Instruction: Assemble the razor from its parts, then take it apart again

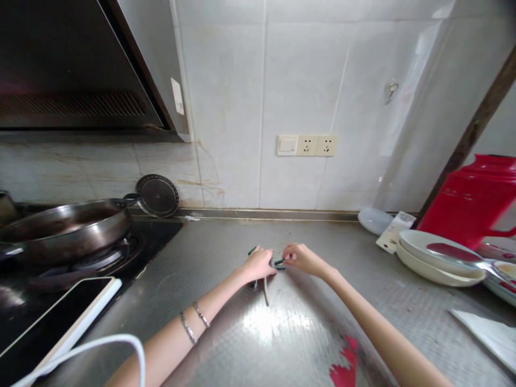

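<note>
On the metal countertop (pixel 226 242), my left hand (pixel 258 263) is closed over a small object that it mostly hides. Dark green rod-like parts (pixel 279 267) of this object stick out toward the right, and another green tip shows above my left hand. A thin beige strip (pixel 266 294) hangs out below my fingers, beside a small shiny metal bit (pixel 253 284). From the right, my right hand (pixel 300 258) pinches the end of one green part between thumb and fingers. What the whole object is, I cannot make out.
At left, a steel pan (pixel 72 228) sits on the black gas stove (pixel 161 236), near a phone (pixel 68 322) with a white cable (pixel 121 338). Stacked dishes (pixel 439 269), a red thermos jug (pixel 471 199) and a white sheet (pixel 487 333) are at right. A red patch (pixel 345 365) marks the front.
</note>
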The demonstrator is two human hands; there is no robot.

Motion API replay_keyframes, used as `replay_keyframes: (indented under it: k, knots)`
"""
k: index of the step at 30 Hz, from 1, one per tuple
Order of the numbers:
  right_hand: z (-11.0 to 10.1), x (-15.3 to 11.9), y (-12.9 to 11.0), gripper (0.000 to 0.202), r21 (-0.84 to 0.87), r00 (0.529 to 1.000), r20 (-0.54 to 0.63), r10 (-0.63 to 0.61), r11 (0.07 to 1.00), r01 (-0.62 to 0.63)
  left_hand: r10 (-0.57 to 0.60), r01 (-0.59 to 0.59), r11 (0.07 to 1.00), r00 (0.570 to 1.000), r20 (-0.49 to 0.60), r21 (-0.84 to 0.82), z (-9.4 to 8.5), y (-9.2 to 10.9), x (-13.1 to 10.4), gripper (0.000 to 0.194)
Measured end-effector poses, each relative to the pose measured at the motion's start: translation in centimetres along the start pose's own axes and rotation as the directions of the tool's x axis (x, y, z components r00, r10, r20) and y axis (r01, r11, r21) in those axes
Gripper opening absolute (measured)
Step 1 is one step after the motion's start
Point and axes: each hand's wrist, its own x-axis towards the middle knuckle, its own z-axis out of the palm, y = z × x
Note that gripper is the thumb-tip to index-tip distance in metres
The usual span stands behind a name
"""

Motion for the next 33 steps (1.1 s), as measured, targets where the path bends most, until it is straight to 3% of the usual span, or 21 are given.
replay_keyframes:
  k: [17, 33]
  knots:
    - [1.4, 0.2, 0.8, 0.015, 0.011, 1.0, 0.012, -0.01, 1.0, 0.009, -0.017, 0.016, 0.998, 1.0, 0.007, 0.067, -0.1, 0.2, -0.1, 0.031]
    - [0.4, 0.2, 1.5, 0.02, 0.043, 0.999, -0.05, -0.012, 0.999, 0.014, 0.009, -0.01, 0.999, 1.0, 0.026, 0.047, -0.2, 0.2, -0.2, 0.039]
